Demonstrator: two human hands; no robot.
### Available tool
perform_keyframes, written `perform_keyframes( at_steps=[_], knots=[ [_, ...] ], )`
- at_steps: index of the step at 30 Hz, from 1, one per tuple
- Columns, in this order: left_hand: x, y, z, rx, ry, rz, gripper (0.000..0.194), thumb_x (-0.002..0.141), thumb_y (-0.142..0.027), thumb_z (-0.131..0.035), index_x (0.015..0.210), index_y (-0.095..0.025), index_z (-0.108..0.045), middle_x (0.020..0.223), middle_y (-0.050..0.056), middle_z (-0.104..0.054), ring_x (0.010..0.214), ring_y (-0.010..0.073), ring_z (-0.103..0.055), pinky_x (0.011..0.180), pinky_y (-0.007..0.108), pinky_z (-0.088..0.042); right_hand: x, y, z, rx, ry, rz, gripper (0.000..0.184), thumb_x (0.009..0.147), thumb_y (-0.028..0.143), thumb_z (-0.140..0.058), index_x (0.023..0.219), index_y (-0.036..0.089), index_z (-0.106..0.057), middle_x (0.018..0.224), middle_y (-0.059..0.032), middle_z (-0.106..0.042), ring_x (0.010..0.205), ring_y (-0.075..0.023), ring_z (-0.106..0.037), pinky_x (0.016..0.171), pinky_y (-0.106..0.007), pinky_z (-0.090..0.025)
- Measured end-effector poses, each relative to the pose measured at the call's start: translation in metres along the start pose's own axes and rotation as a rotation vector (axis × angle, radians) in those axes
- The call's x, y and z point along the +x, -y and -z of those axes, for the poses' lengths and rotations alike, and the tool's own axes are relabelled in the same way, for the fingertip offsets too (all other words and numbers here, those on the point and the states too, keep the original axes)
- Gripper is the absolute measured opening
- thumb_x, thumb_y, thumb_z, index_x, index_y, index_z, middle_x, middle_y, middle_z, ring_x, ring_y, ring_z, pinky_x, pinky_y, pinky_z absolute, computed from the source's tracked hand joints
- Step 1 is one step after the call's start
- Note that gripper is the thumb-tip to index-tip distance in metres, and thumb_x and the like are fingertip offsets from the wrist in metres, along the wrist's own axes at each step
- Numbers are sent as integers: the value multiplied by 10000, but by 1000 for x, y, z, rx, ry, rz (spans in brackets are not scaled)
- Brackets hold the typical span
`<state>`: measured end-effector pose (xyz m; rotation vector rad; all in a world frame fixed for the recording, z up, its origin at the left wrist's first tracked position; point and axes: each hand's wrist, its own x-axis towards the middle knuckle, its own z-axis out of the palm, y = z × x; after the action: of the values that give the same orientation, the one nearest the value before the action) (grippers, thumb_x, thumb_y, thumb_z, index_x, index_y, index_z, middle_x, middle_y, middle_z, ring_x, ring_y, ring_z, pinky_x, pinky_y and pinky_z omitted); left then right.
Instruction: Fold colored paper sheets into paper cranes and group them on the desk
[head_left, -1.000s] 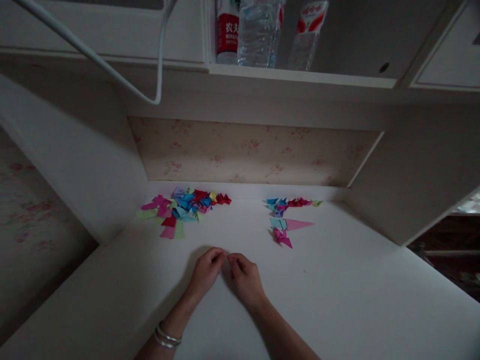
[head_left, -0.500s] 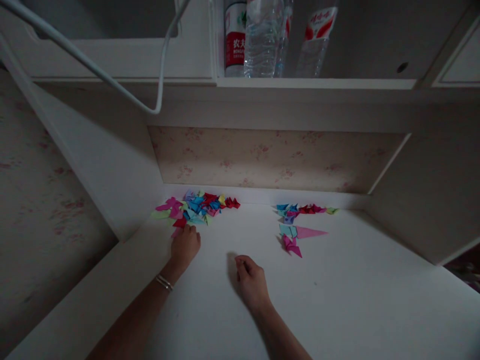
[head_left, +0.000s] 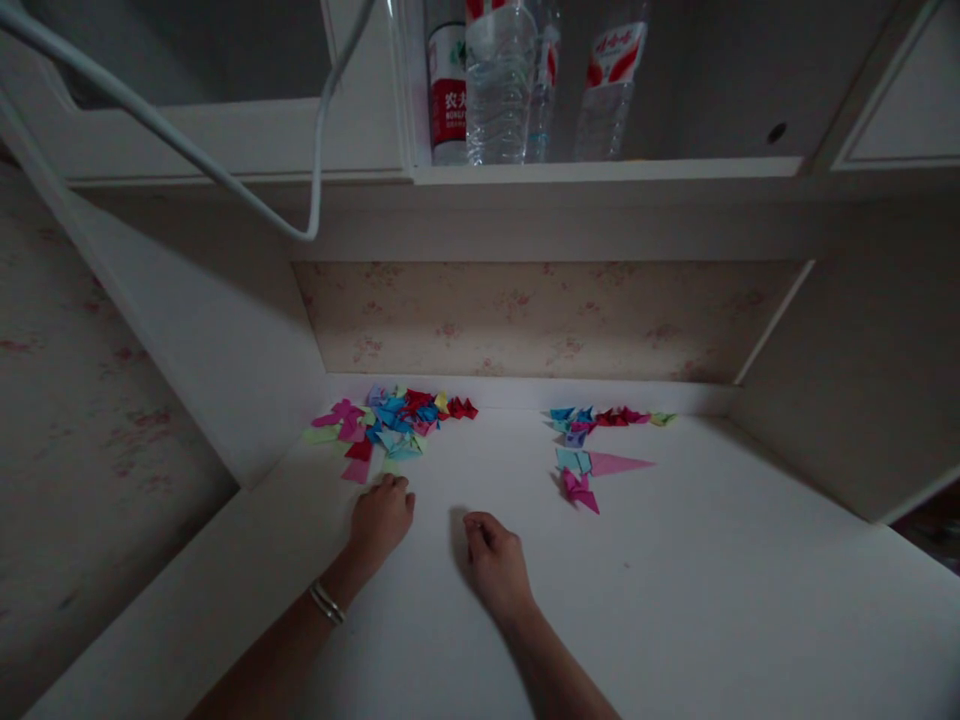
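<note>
My left hand (head_left: pixel 381 518) lies on the white tabletop just in front of a heap of colourful folded paper pieces (head_left: pixel 401 412). Its fingers are curled down, with a light green paper piece (head_left: pixel 391 466) showing right at the fingertips. Beside that hand, a pink paper piece (head_left: pixel 357 470) rests flat. My right hand (head_left: pixel 498 562) is closed in a pinch, resting near the middle of the tabletop; what it holds, if anything, is hidden. To its right lie a magenta folded paper piece (head_left: pixel 579 490), a pale blue piece (head_left: pixel 574 460) and a long pink paper point (head_left: pixel 619 463).
A row of folded papers (head_left: pixel 619 416) runs along the back edge on the right. Overhead, a shelf (head_left: pixel 600 173) holds clear plastic bottles (head_left: pixel 501 95) and a red-and-white labelled bottle (head_left: pixel 448 95). A white cable (head_left: pixel 225 180) hangs at upper left. Side panels (head_left: pixel 810 380) enclose the tabletop.
My left hand has drawn back from the heap, toward me and slightly right, uncovering the pink piece. The light green piece now shows at its fingertips. My right hand stays closed in about the same place.
</note>
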<state>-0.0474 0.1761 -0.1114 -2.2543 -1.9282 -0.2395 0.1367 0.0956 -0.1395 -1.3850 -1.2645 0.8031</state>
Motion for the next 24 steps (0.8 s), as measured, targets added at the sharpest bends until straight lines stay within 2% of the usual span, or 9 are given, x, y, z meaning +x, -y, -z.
perform_keyframes(
  at_steps=[2,7,10,14,16,19,22,24],
  knots=[
    [0,1,-4,0,-22,13,272,881,-228,-433,1066,-143,-615,1044,139,-613,869,235,-635,720,321,-464,0,0,0,8,-3,6,306,832,415,-492,852,211,-720,546,-2,-611,484,-149,-505,467,-232,-342],
    [6,9,-12,-41,15,9,347,834,-26,-368,1038,-117,-633,941,148,-659,839,232,-657,728,310,-477,0,-2,0,9,-10,33,293,830,401,-501,844,210,-722,545,-1,-612,471,-140,-492,459,-228,-330],
    [14,19,-10,-93,-3,33,383,815,-20,-396,1100,-157,-610,1022,120,-676,936,217,-649,794,294,-475,0,-2,0,6,-8,38,290,828,398,-504,835,207,-723,553,-3,-617,471,-138,-491,458,-227,-328],
    [30,35,1,-167,-53,163,366,835,-124,-444,1188,-145,-538,1110,135,-666,1004,237,-638,835,317,-475,1,-2,0,-10,3,30,296,835,393,-492,840,207,-723,559,-6,-619,477,-141,-502,463,-229,-334],
    [36,42,12,-286,-143,270,386,850,-213,-464,1228,-148,-494,1095,135,-670,981,259,-645,826,344,-480,2,-3,0,-19,9,26,302,842,390,-481,845,207,-721,556,-5,-616,475,-141,-503,463,-230,-335],
    [36,49,34,-554,-369,435,395,828,-325,-512,1188,-160,-518,1046,113,-678,942,261,-650,814,353,-487,3,-5,-1,-20,17,11,309,848,395,-473,856,206,-717,566,-7,-616,483,-143,-506,468,-232,-342],
    [25,47,60,-780,-573,488,405,797,-411,-544,1106,-150,-571,1008,90,-680,876,240,-656,751,323,-505,4,-7,-1,5,28,-9,313,849,414,-484,864,202,-713,558,-3,-599,498,-143,-507,480,-233,-350],
    [13,38,74,-907,-590,495,403,794,-455,-542,1044,-145,-603,897,62,-691,735,214,-663,641,296,-509,4,-6,-1,58,44,-35,314,842,431,-504,866,196,-711,533,6,-568,491,-135,-490,477,-230,-344]
  ],
)
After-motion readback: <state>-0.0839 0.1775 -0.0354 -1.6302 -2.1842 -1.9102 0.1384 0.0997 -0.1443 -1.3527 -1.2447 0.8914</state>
